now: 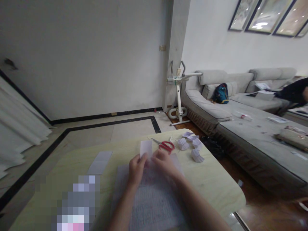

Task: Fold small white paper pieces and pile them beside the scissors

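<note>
A small white paper strip [146, 148] stands up from my left hand [137, 167], whose thumb and fingers pinch its lower part. My right hand [164, 162] is curled close to the strip's right edge, slightly blurred; whether its fingers grip the paper is hard to make out. Beneath both hands lies a large sheet covered in writing [154, 202]. Red-handled scissors [166, 146] rest just beyond my right hand, blades pointing left. Several crumpled or folded paper pieces [184, 144] lie to the right of the scissors. Off to the left is a flat white paper piece [100, 162].
The pale table [216, 186] has a rounded right edge. A pixelated patch covers its left front. Beyond it stand a white exercise machine [178, 96] and a grey sofa [240, 128] with a blue backpack [221, 93]. Part of a person [295, 91] shows at far right.
</note>
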The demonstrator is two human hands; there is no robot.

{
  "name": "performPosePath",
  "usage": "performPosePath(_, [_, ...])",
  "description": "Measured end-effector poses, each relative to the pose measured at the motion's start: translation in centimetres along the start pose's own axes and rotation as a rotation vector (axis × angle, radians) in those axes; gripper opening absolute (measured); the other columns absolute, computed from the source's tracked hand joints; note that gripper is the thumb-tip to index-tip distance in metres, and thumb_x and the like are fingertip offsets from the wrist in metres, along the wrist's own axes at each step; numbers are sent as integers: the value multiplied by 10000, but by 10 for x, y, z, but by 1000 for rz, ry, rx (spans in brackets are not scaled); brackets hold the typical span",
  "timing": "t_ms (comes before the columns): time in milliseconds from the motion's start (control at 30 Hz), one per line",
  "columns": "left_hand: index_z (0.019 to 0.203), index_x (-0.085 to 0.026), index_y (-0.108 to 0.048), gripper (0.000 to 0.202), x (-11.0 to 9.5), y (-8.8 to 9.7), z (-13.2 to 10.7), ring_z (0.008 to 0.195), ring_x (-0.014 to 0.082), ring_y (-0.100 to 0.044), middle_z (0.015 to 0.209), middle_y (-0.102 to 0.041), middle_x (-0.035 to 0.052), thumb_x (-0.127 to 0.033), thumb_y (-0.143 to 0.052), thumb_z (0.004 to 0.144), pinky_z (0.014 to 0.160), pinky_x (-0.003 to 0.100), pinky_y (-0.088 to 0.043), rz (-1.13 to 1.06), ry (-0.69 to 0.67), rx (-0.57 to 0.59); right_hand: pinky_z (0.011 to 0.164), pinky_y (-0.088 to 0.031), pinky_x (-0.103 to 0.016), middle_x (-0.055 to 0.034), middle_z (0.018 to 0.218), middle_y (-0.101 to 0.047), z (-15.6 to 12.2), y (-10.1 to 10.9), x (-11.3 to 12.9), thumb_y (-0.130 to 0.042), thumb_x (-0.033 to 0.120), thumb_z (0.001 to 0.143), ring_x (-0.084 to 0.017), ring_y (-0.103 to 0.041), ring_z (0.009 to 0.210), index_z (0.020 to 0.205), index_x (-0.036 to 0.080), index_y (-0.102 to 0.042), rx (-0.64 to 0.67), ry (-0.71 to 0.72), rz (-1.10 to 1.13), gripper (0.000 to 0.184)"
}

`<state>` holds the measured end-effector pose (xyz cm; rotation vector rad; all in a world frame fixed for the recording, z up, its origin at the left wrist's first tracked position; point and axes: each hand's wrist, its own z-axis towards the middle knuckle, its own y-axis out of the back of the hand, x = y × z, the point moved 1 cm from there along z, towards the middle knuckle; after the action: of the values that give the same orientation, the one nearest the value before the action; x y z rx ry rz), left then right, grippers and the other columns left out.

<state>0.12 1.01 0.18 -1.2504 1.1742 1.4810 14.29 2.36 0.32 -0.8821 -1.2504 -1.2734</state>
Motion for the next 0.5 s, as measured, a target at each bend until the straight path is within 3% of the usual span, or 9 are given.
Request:
performPosePath(200, [719,-112,-651,349,-1,-4,-1,482,126,-525,544,-602,8,-460,-631,706,466,208,-402,-61,40,54,592,-396,-253,16,651,-535,3,1,-7,-575,179,719,-139,-507,636,629,200,-520,-17,-51,98,108])
performPosePath(500, [641,-107,-648,399,6,-3,2,508,141,-535,532,-597,23,-490,-593,739,494,217,-393,56,-7,106,586,-394,-260,14,622,-532,5,1,-8,-586,207,703,-143,-503,613,607,195,-520,-68,-46,143,118])
